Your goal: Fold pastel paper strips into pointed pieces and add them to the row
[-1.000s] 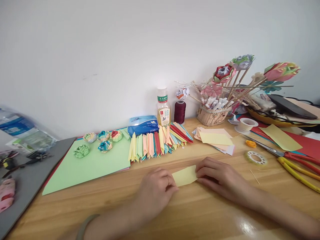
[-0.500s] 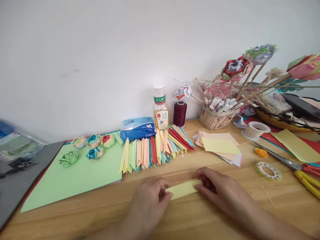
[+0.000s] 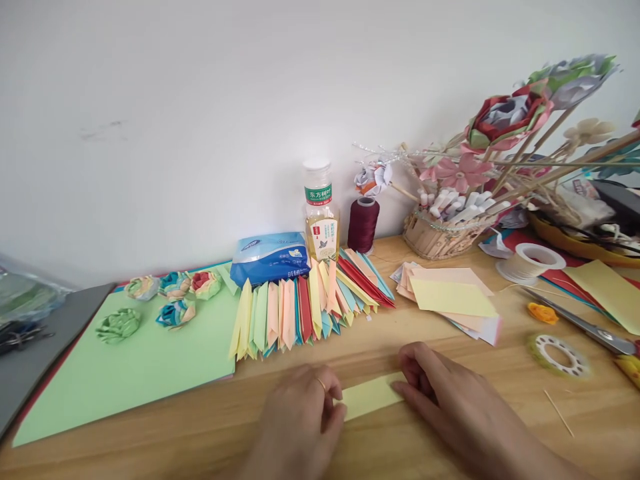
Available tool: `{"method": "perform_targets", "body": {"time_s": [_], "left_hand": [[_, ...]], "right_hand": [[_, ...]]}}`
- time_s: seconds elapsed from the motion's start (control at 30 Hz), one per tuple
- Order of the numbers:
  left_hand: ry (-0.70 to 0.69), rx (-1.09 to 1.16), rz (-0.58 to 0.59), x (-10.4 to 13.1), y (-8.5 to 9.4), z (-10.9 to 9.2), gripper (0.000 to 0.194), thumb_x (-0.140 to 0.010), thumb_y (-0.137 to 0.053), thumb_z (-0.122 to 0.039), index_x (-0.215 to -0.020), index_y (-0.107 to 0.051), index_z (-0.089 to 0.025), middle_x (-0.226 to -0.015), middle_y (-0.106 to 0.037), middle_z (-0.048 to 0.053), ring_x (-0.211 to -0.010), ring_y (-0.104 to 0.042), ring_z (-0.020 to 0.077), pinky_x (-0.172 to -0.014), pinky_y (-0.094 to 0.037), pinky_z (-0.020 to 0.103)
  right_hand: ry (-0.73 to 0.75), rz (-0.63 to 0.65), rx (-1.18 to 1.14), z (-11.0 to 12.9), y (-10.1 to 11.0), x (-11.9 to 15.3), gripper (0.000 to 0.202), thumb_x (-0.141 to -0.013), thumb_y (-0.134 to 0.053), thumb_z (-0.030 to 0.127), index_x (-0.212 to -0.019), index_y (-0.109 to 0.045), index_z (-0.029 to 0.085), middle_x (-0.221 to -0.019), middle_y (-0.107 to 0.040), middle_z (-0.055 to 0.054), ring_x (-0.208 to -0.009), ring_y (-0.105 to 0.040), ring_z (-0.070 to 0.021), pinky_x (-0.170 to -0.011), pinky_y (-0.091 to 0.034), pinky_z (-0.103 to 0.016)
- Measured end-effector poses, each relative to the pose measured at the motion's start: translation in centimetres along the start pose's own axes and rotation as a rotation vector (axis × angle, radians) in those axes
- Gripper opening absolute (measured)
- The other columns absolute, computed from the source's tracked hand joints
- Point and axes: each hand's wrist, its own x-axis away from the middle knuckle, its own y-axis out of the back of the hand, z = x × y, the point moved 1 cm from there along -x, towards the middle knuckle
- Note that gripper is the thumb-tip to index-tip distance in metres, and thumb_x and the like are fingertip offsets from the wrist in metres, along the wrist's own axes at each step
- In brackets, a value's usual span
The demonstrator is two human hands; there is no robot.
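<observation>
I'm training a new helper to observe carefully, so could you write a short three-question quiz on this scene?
1. True or false: the left hand and right hand both touch the yellow strip.
2. What stands just left of the maroon spool? a) scissors b) bottle c) basket
3. How many paper flowers lie on the green sheet?

Key: 1 true; 2 b; 3 five.

blurred left hand (image 3: 301,417), scissors (image 3: 595,331) cut off
</observation>
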Motion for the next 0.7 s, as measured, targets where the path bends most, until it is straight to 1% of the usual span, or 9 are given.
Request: {"method": "perform_targets", "body": {"time_s": [0.13, 0.3, 0.43, 0.57, 0.63, 0.7], "left_hand": [[-0.137, -0.034, -0.013, 0.0, 0.0, 0.0, 0.012, -0.078, -0.045, -0.009, -0.075, -0.051, -0.019, -0.074, -0.060, 0.000, -0.073, -0.056, 0.0177, -0.063, -0.040, 0.026], [-0.172, -0.076, -0.028, 0.1, 0.1, -0.3, 0.014, -0.078, -0.044, -0.006, -0.075, -0.048, -0.019, -0.076, -0.059, 0.001, -0.077, -0.054, 0.0187, -0.061, -0.037, 0.026], [-0.167, -0.078, -0.037, 0.2, 0.1, -0.5, 0.015, -0.078, -0.044, -0.005, -0.076, -0.048, -0.019, -0.077, -0.058, 0.000, -0.077, -0.053, 0.0186, -0.062, -0.037, 0.027], [-0.101, -0.070, -0.035, 0.3, 0.3, -0.9, 0.015, -0.080, -0.044, -0.005, -0.077, -0.049, -0.019, -0.078, -0.056, 0.000, -0.081, -0.053, 0.0189, -0.067, -0.040, 0.028], [-0.062, -0.087, -0.038, 0.4, 0.4, -1.0, 0.013, -0.082, -0.044, -0.008, -0.078, -0.050, -0.019, -0.083, -0.055, 0.001, -0.086, -0.052, 0.0199, -0.072, -0.042, 0.031], [-0.040, -0.096, -0.041, 0.6, 0.6, -1.0, 0.011, -0.082, -0.045, -0.009, -0.084, -0.051, -0.019, -0.093, -0.052, 0.003, -0.091, -0.052, 0.0206, -0.077, -0.043, 0.034]], "right_hand": [[-0.018, 0.009, -0.024, 0.0, 0.0, 0.0, 0.013, -0.082, -0.050, 0.021, -0.080, -0.038, 0.025, -0.067, -0.056, 0.004, -0.055, -0.054, -0.0149, -0.050, -0.040, -0.025], [0.014, -0.043, 0.030, 0.0, 0.5, -0.2, 0.018, -0.081, -0.056, 0.025, -0.075, -0.040, 0.024, -0.069, -0.055, 0.001, -0.061, -0.054, -0.0174, -0.054, -0.039, -0.028], [0.025, -0.056, 0.042, 0.1, 0.9, -0.3, 0.018, -0.082, -0.059, 0.027, -0.075, -0.043, 0.023, -0.070, -0.055, 0.001, -0.064, -0.052, -0.0181, -0.058, -0.038, -0.030], [0.024, -0.033, 0.020, 0.3, 1.0, -0.3, 0.015, -0.083, -0.057, 0.026, -0.076, -0.045, 0.022, -0.072, -0.056, 0.000, -0.067, -0.052, -0.0178, -0.061, -0.037, -0.030], [0.037, -0.031, 0.019, 0.5, 1.1, -0.3, 0.014, -0.084, -0.055, 0.027, -0.076, -0.046, 0.021, -0.074, -0.057, -0.001, -0.069, -0.051, -0.0183, -0.063, -0.037, -0.031], [0.060, -0.033, 0.017, 0.6, 1.2, -0.4, 0.012, -0.085, -0.053, 0.026, -0.077, -0.046, 0.021, -0.076, -0.057, -0.002, -0.071, -0.051, -0.0188, -0.065, -0.037, -0.032]]}}
